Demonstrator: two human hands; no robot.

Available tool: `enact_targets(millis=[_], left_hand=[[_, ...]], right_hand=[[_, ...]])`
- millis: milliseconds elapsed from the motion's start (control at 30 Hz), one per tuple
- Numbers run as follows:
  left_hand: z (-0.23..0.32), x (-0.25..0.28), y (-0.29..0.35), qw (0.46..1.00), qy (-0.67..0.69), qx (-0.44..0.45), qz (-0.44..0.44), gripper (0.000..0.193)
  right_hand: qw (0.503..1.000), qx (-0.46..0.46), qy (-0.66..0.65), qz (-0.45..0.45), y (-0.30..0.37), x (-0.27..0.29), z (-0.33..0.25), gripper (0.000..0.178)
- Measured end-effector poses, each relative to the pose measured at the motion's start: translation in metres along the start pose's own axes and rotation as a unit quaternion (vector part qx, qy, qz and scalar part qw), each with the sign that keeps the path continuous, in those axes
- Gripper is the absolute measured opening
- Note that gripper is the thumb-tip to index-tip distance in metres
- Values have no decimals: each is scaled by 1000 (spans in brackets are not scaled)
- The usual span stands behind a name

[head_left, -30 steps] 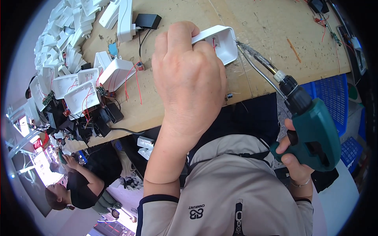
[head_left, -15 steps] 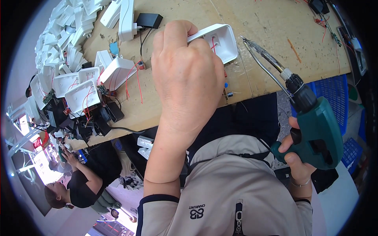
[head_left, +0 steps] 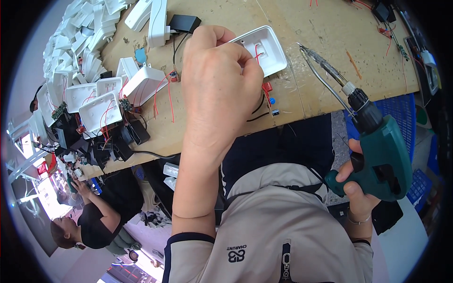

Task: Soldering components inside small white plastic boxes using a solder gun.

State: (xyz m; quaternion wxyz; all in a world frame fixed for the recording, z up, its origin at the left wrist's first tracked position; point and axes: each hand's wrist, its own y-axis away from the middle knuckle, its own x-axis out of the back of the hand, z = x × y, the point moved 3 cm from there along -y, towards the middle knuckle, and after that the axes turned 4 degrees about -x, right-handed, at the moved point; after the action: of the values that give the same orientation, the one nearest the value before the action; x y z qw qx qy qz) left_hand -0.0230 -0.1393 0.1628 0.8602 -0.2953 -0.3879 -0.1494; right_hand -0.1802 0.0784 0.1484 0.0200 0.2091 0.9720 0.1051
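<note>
My left hand [head_left: 217, 85] is closed at the near left side of an open white plastic housing [head_left: 273, 52]. It covers that side of the housing, so what its bent fingers pinch is hidden. A thin red wire shows inside the housing, beside those fingers. Below its near edge lie a small red part [head_left: 267, 87] and a blue round component [head_left: 272, 101]. On the right, my right hand [head_left: 354, 181] grips the handle of a green soldering gun [head_left: 384, 158]. Its metal tip and curved feed tube point up over the table, to the right of the housing and apart from it.
White housings with red wires [head_left: 101, 113] and black parts [head_left: 137, 132] crowd the table's left, before a heap of white covers [head_left: 80, 35]. A black box [head_left: 184, 22] stands farther back. A blue crate [head_left: 396, 118] sits beyond the right edge. Another person [head_left: 101, 214] works at lower left.
My left hand has shifted its fingers on the near left side of the housing, and the thumb side has drawn back. More of the red and blue parts and a black cable now shows.
</note>
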Motion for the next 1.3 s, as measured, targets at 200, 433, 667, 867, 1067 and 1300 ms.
enact_targets(millis=[200,433,667,867,1067,1300], left_hand=[[4,-1,0,998,-46,-31,4,5],[17,-5,9,987,-106,-112,41,6],[19,-12,9,983,-19,-172,63,11],[25,-39,8,956,-12,-271,115,10],[30,-49,4,972,5,-217,94,5],[28,-45,-7,972,25,-232,1,4]], right_hand=[[999,39,16,-17,0,1,2,66],[996,64,-54,35,-11,-7,7,73],[939,-3,-332,-91,-68,-42,7,79],[927,100,-355,-68,-83,-37,-2,74],[945,114,-306,-3,-71,-10,11,73],[963,115,-244,16,-29,7,10,72]])
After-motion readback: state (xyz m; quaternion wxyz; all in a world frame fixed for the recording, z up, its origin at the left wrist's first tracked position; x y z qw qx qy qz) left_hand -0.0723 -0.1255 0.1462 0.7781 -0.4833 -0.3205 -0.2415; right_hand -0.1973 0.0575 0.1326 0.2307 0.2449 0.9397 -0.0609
